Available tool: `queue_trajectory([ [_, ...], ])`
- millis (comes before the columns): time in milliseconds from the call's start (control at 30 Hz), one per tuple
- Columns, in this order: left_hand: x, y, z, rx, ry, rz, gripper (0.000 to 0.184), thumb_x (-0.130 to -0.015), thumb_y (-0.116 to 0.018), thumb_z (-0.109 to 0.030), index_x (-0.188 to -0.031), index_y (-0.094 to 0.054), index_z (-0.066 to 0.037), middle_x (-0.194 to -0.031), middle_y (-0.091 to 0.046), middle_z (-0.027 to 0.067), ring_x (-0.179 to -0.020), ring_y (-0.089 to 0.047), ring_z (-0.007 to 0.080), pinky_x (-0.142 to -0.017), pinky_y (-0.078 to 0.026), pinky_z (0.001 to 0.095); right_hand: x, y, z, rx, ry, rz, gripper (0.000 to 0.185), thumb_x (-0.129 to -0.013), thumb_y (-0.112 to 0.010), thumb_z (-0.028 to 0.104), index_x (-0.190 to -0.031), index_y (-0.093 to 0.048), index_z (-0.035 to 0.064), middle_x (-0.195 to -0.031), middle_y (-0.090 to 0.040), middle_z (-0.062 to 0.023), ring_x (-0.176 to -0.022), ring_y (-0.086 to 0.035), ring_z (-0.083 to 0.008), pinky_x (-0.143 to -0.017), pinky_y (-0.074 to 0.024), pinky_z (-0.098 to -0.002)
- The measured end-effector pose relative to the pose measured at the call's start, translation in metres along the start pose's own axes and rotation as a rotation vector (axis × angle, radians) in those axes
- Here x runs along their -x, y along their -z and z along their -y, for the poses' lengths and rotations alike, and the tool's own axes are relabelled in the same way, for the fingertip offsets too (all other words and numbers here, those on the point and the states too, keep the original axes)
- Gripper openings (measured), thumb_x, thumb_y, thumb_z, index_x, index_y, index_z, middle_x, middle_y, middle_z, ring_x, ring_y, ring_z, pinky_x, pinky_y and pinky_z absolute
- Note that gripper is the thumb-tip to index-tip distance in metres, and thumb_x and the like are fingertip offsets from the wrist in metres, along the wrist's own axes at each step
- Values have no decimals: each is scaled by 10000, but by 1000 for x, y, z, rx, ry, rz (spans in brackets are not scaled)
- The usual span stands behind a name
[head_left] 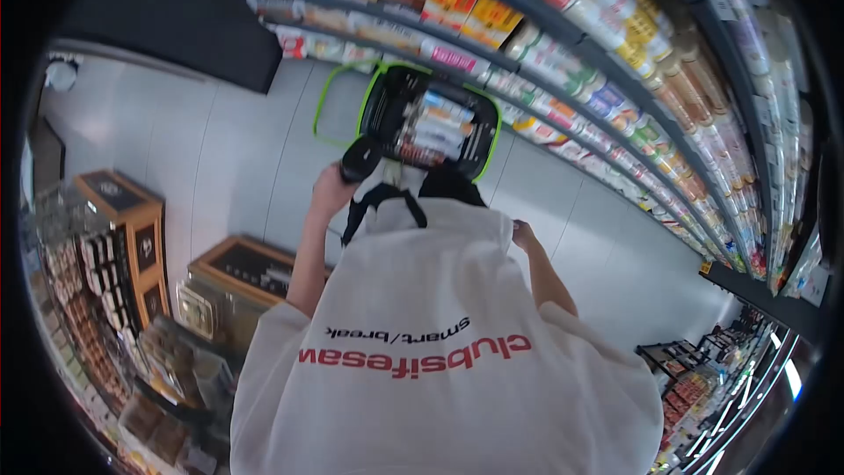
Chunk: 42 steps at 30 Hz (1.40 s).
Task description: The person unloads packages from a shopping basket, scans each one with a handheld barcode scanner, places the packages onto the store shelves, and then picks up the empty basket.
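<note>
Black thing in the left hand, right by the basket, other hand doing who knows what

So, looking straight down here: the left hand, left of centre, has its fingers wrapped around a dark, rounded black thing. Too blurry for me to say what it is, sorry. It sits over the lower left corner of the basket in the view, but I can't tell if they're touching or if it's just held above.

The basket's up at top centre on the floor, green rim, just beside the shelves. A bunch of packs lies in its middle.

Right hand is right of centre, at the edge of the shirt. The fingers look curled, but most of it is hidden, so no idea whether it's gripping anything.

My read on the step: this is the holding bit, thing in hand next to the basket. IMO any move from here calls for a firm left grip and enough lift to clear the green rim without knocking the packs. The right hand could steady the basket, but it's well apart from it.
</note>
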State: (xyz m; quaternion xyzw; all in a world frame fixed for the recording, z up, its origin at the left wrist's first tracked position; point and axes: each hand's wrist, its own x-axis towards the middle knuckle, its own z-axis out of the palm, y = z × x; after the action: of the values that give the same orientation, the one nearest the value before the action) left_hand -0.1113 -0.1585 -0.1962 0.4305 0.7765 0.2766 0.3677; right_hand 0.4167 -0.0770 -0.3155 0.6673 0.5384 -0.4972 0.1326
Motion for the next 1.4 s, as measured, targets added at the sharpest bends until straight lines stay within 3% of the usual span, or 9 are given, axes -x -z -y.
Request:
queue_trajectory([
  [67, 15, -14, 55, -34, 65, 13, 330, -732, -754, -202, -1000, -676, -23, -899, -695, 223, -928, -650, 412, -746, -539, 451, 29, -29, -77, -114, -555, 469, 333, -931, -567, 266, -1201, -633, 83, -1169, -649, -160, -1124, -609, -277, -941, -489, -475],
  [200, 57, -19, 97, -140, 298, 171, 382, -723, -781, -233, -1046, -680, -56, -927, -708, 197, -928, -666, 386, -769, -546, 448, 76, -22, -116, -414, -858, 344, 366, -942, -543, 293, -1242, -605, 92, -1168, -651, -140, -1120, -610, -259, -930, -494, -472],
  [600, -3, -183, 172, 12, 493, 105, 315, -734, -733, -167, -1012, -653, -42, -935, -672, 193, -933, -629, 414, -793, -513, 472, -308, 13, 88, 177, 56, 433, 261, -887, -595, 171, -1117, -657, 64, -964, -688, -43, -889, -637, -150, -792, -502, -320],
  [633, -13, -199, 166, -53, 508, 86, 301, -736, -723, -160, -1004, -650, -44, -939, -663, 187, -931, -624, 415, -797, -508, 480, -369, -11, 80, 56, 499, 301, 242, -873, -618, 239, -950, -698, 24, -812, -691, -41, -776, -632, -175, -699, -508, -331],
  [733, -30, -253, 160, 56, 459, 23, 312, -709, -682, -57, -1018, -639, -57, -972, -616, 161, -945, -591, 407, -816, -495, 468, -452, -39, 209, 562, 276, 346, 261, -867, -568, 192, -1042, -699, 48, -975, -699, -114, -943, -653, -234, -854, -496, -357],
  [767, -31, -270, 163, 86, 454, 30, 322, -694, -677, -36, -1014, -642, -54, -990, -609, 151, -963, -588, 391, -827, -491, 460, -519, -54, 195, 780, 851, 251, 339, -882, -540, 287, -914, -694, -13, -947, -685, -217, -912, -658, -358, -825, -499, -462],
  [933, -39, -314, 161, -129, 495, 21, 372, -658, -681, -24, -1027, -659, -63, -1038, -598, 100, -1012, -579, 330, -868, -462, 434, -606, -132, 245, 1007, 146, 116, 875, -775, -697, 476, -1469, -329, 91, -1573, -239, -204, -1289, -479, -417, -1055, -434, -445],
  [1167, -41, -312, 161, -121, 612, -25, 375, -649, -709, -51, -1019, -656, -78, -1038, -589, 88, -990, -582, 328, -857, -458, 426, -566, -189, 224, 747, 389, -399, 750, -752, -739, 297, -1367, -410, 23, -1369, -432, -219, -1221, -490, -422, -1018, -441, -457],
  [1400, -50, -305, 160, -136, 622, -25, 358, -642, -719, -51, -994, -651, -68, -1027, -593, 84, -964, -592, 336, -835, -460, 425, -577, -178, 216, 877, 445, -287, 712, -667, -751, 317, -1290, -468, 123, -1310, -460, -165, -1237, -441, -350, -1045, -356, -446],
])
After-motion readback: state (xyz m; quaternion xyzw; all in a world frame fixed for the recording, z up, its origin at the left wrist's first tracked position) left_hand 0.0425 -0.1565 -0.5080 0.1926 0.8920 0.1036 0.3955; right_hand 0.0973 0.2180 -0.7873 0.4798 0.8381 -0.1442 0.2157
